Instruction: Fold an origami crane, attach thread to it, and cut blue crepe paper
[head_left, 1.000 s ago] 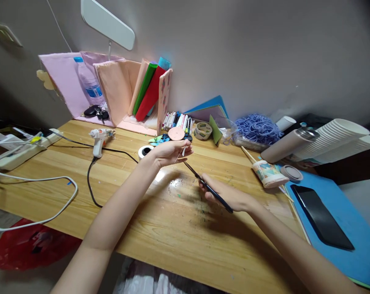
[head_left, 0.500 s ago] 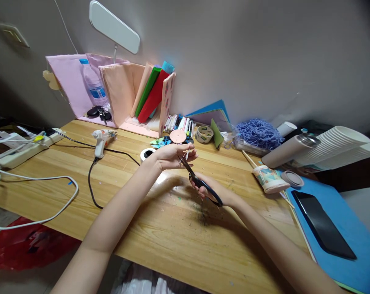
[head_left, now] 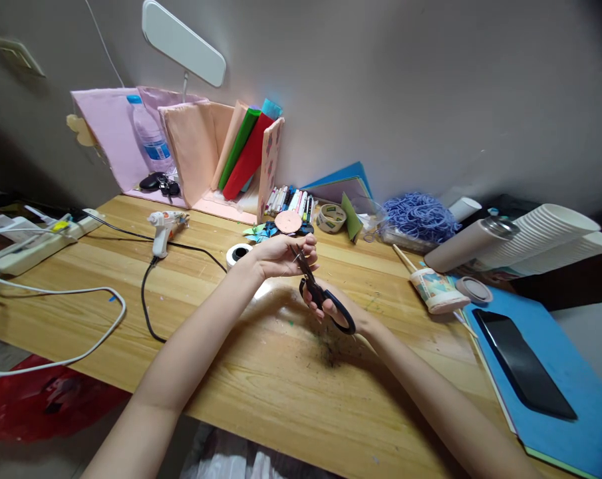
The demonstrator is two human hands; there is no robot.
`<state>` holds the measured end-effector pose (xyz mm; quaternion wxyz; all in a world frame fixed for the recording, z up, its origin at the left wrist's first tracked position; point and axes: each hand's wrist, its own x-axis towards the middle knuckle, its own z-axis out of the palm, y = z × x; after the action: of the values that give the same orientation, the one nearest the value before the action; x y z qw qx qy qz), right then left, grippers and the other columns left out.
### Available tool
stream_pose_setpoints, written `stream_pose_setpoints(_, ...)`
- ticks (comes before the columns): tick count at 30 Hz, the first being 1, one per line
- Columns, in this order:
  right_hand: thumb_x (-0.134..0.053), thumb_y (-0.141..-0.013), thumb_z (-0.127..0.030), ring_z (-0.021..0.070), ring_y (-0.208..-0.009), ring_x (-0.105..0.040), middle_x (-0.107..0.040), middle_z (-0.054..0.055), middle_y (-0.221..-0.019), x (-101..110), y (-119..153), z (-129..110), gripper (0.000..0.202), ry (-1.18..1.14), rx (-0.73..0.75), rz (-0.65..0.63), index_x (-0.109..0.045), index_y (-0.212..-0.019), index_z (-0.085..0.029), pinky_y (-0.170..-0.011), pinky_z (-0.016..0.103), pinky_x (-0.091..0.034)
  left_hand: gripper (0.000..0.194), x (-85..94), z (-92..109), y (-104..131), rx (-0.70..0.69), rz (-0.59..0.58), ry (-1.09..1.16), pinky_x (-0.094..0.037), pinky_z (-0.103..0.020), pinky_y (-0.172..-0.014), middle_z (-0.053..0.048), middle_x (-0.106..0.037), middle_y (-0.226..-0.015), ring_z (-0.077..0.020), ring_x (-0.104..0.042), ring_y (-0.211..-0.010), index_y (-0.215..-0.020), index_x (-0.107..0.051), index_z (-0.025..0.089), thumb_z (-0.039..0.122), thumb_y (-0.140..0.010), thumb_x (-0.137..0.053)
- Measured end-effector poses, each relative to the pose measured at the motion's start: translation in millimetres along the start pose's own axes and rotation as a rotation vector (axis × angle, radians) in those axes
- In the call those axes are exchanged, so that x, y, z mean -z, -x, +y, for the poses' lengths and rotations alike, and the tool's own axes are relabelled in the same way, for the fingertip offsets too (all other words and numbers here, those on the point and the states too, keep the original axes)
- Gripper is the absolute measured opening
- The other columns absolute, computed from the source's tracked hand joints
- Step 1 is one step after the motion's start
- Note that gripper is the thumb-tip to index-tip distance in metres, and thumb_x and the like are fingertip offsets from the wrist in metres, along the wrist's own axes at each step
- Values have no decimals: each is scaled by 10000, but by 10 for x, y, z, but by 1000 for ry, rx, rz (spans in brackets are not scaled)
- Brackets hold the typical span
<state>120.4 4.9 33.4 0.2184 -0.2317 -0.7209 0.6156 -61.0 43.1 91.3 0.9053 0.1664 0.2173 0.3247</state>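
Note:
Black-handled scissors (head_left: 336, 307) are in my right hand (head_left: 325, 301), fingers through the handles, with the handles spread apart. The blades point up and left, reaching the fingers of my left hand (head_left: 283, 255). My left hand is closed in a pinch just above the blades; whatever it pinches is too small to make out now. Both hands are over the middle of the wooden table (head_left: 261, 386). Behind my left hand lies a round pink piece (head_left: 288, 222), and a white tape roll (head_left: 239, 254) sits beside my left wrist.
A glue gun (head_left: 161, 233) and its black cable lie left. Markers (head_left: 291, 201), a tape roll (head_left: 331, 217) and blue-purple cord (head_left: 420, 218) line the back. A bottle (head_left: 473, 245), paper cup (head_left: 435, 291) and black phone-like slab (head_left: 525, 362) are right.
My right hand has shifted slightly left and the scissor handles have opened. The thin white strip seen between my left fingers before is no longer clearly visible.

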Motion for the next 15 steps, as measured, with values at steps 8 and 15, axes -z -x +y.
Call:
stream_pose_setpoints(8, -407, -587, -846, 70, -465, -321, -388, -33, -660, -44, -40, -3, 673, -18, -24, 18, -401, -778, -201, -387, 205, -308, 187, -57, -35, -2, -2, -5, 33, -415, -215, -635, 26, -416, -549, -86, -492, -534, -678, -466, 134, -42, -726, -425)
stream_pose_setpoints(15, -331, -661, -821, 83, -505, -402, -399, -19, -709, -114, -56, 9, 651, -64, 38, 14, -409, -826, -196, -503, 260, -451, 227, 1, -37, -65, -21, 12, 40, -433, -214, -636, 34, -383, -535, -68, -458, -480, -644, -455, 136, -43, -759, -376)
